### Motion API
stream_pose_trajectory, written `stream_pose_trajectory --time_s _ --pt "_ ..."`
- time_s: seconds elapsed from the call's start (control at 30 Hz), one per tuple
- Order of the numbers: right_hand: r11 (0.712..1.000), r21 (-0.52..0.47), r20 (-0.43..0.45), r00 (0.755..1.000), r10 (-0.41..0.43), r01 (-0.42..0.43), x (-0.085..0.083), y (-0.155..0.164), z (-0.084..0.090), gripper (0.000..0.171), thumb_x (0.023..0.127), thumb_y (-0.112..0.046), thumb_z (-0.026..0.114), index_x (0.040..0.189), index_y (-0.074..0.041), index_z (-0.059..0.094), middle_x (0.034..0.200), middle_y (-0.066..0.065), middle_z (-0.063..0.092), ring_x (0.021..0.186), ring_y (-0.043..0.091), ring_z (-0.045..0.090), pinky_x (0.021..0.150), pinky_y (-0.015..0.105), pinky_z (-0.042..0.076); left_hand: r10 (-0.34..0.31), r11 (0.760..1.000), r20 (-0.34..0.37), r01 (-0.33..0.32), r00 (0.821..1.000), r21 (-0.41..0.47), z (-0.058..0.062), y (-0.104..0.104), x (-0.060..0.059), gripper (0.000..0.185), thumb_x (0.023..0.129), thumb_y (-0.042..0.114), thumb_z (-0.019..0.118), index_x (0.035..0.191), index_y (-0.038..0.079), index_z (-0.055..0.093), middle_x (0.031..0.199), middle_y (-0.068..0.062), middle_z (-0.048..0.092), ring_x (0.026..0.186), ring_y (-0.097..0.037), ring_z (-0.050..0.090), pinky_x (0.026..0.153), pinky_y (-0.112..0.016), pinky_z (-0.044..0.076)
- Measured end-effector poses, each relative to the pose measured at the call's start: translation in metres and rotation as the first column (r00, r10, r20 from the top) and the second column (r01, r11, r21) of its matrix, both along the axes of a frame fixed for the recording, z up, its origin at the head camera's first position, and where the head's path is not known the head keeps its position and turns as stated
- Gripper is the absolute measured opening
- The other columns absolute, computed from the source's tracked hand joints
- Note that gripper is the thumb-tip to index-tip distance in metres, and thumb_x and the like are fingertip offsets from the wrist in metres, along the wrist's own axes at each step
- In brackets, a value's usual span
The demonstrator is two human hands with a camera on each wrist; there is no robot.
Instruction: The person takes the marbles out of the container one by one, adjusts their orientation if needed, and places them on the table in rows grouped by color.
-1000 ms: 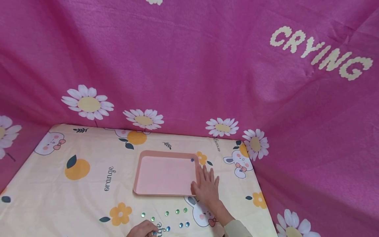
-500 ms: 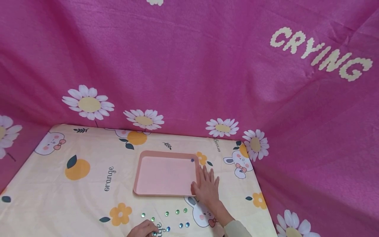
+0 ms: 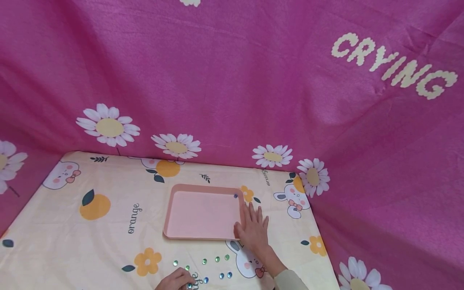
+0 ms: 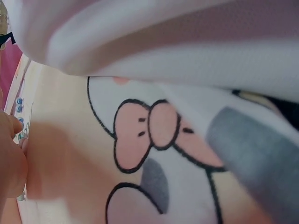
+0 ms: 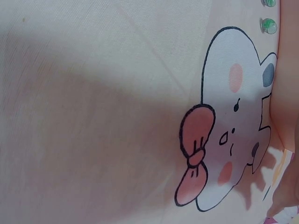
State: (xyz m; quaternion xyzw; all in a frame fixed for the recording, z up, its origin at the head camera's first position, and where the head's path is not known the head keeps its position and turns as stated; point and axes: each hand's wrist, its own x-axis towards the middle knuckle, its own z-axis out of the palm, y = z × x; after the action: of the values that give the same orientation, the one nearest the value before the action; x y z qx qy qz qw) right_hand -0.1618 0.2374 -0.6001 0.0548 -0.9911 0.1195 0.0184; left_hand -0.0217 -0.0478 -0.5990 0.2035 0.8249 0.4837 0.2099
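Tablecloth (image 3: 108, 237) – right hand (image 3: 253, 231) flat beside tray (image 3: 203, 237) | left hand (image 3: 175, 280) pinching bead (image 3: 189, 285)

Your flat pink plastic tray (image 3: 203, 213) sits mid-table on the printed tablecloth (image 3: 72, 241). A small blue bead (image 3: 235, 196) lies at its 2 o'clock corner; scattered glass beads (image 3: 204, 261) lie at 6 o'clock.

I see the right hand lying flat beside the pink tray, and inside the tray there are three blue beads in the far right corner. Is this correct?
Not quite. The head view shows only one blue bead in the far right corner of the pink tray, not three. The right hand does lie flat beside the tray.
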Motion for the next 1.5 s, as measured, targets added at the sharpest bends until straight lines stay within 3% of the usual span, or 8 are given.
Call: stream_pose_trajectory --time_s 0.23,0.37,0.43,0.63,1.0,1.27,1.4,1.5 --pt "1.0 0.009 0.004 1.0 0.001 -0.001 0.0 0.0 0.001 0.075 0.096 -0.047 0.051 0.159 -0.018 0.024 0.163 0.013 0.02 0.148 0.045 0.01 0.11 0.073 0.01 0.047 0.998 -0.022 -0.047 0.999 -0.031 0.013 0.008 -0.009 0.019 0.097 0.027 0.065 0.107 0.012 0.071 0.095 0.015 0.049 0.077 0.001 0.048 0.068 -0.023 0.048" --pt "1.0 0.019 0.006 1.0 0.01 -0.01 0.0 -0.001 0.002 0.075 0.097 -0.048 0.051 0.16 -0.019 0.023 0.164 0.012 0.019 0.148 0.044 0.008 0.111 0.072 0.007 0.092 0.992 -0.044 -0.096 0.995 -0.087 0.022 0.017 -0.021 0.021 0.097 0.027 0.066 0.113 0.015 0.07 0.096 0.015 0.051 0.076 -0.001 0.047 0.064 -0.025 0.044" --pt "1.0 0.023 -0.002 1.0 0.016 -0.016 0.0 -0.001 0.002 0.074 0.097 -0.048 0.051 0.16 -0.019 0.023 0.164 0.012 0.019 0.148 0.044 0.008 0.11 0.072 0.007 0.11 0.992 -0.072 -0.114 0.991 -0.058 0.025 0.021 -0.028 0.023 0.095 0.024 0.069 0.116 0.015 0.069 0.097 0.013 0.054 0.077 -0.002 0.048 0.065 -0.024 0.044" --pt "0.999 0.028 -0.013 1.0 0.022 -0.022 -0.001 0.0 0.0 0.074 0.097 -0.049 0.05 0.16 -0.02 0.023 0.164 0.012 0.019 0.148 0.044 0.008 0.11 0.072 0.006 0.145 0.984 -0.14 -0.128 0.98 0.12 0.031 0.038 -0.055 0.026 0.092 0.011 0.072 0.117 0.009 0.066 0.097 0.002 0.061 0.078 -0.002 0.053 0.067 -0.022 0.051" --pt "0.997 0.059 -0.032 0.999 0.044 -0.042 0.0 0.001 0.001 0.074 0.097 -0.051 0.05 0.159 -0.019 0.025 0.163 0.012 0.022 0.147 0.046 0.01 0.109 0.074 0.009 0.144 0.979 -0.159 -0.117 0.977 0.168 0.055 0.073 -0.121 0.025 0.096 0.015 0.068 0.121 0.013 0.064 0.108 -0.004 0.064 0.091 -0.009 0.06 0.081 -0.023 0.054" --pt "0.996 0.086 -0.029 0.999 0.032 -0.029 0.002 0.005 0.003 0.074 0.097 -0.052 0.05 0.159 -0.02 0.026 0.164 0.011 0.021 0.148 0.044 0.01 0.11 0.073 0.011 0.241 0.965 -0.089 -0.228 0.966 0.129 0.041 0.098 -0.167 0.021 0.094 0.005 0.069 0.114 0.0 0.066 0.094 -0.001 0.064 0.084 -0.015 0.06 0.077 -0.026 0.054" --pt "0.997 0.071 -0.027 0.999 0.039 -0.037 0.002 0.003 0.007 0.073 0.097 -0.049 0.052 0.158 -0.017 0.028 0.163 0.013 0.023 0.147 0.046 0.012 0.109 0.073 0.011 0.279 0.955 -0.055 -0.271 0.959 0.123 0.029 0.105 -0.184 0.024 0.093 0.003 0.068 0.115 -0.003 0.064 0.094 -0.004 0.063 0.083 -0.017 0.06 0.079 -0.031 0.055" --pt "0.996 0.071 -0.031 0.998 0.048 -0.046 0.002 0.002 0.006 0.073 0.097 -0.048 0.053 0.158 -0.016 0.029 0.162 0.013 0.024 0.147 0.046 0.013 0.109 0.074 0.013 0.3 0.95 -0.075 -0.291 0.951 0.112 0.022 0.109 -0.194 0.024 0.092 0.001 0.069 0.114 -0.005 0.063 0.094 -0.008 0.064 0.084 -0.019 0.06 0.08 -0.034 0.056"
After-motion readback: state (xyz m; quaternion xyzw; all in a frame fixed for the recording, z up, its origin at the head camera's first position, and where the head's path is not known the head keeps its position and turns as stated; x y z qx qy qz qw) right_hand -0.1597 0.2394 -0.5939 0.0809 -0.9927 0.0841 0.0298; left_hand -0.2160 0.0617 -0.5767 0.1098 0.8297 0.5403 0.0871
